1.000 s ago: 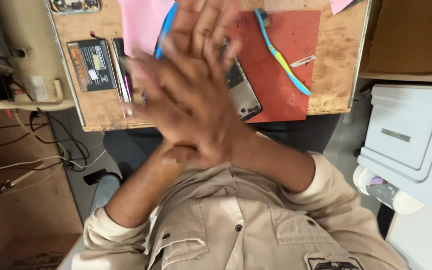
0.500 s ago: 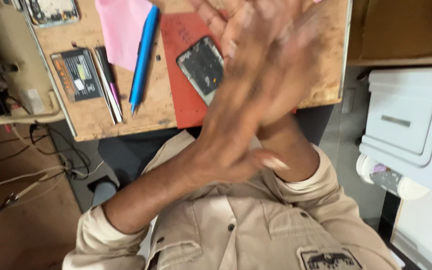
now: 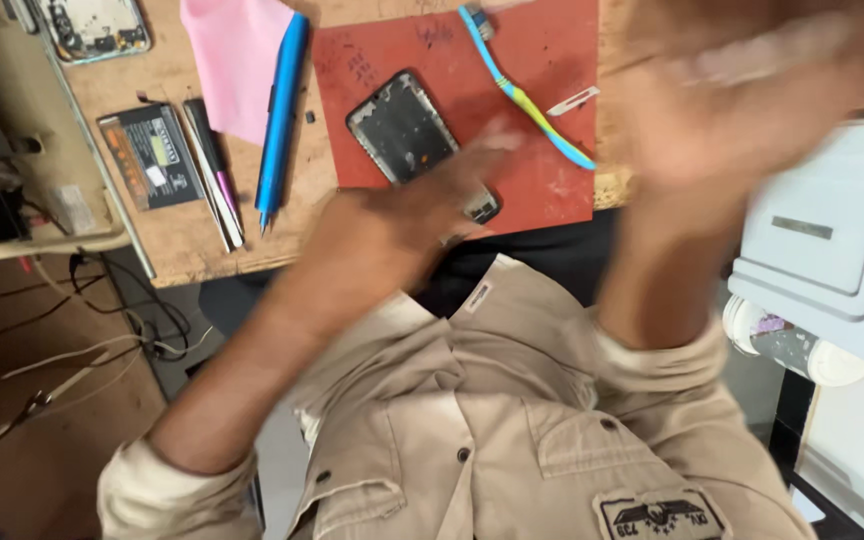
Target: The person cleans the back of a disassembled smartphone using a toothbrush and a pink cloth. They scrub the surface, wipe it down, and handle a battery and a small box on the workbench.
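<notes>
head view: one camera, both hands motion-blurred.
left hand (image 3: 392, 225): low over mat's near edge, just beside the phone frame (image 3: 414, 137), empty; finger spread unreadable.
right hand (image 3: 752, 95): raised off bench at right, holds nothing, fingers apparently spread, blur.
phone frame: flat, tilted on red mat (image 3: 542, 180), likely to protect it.
tools: blue pen (image 3: 280, 110), toothbrush (image 3: 522, 95) within reach.

On your wooden bench (image 3: 182, 225): one pink paper sheet (image 3: 237, 60), one blue pen (image 3: 280, 115), one flat black battery (image 3: 149, 155). At your right, a white moulded plastic box (image 3: 822, 240).
</notes>
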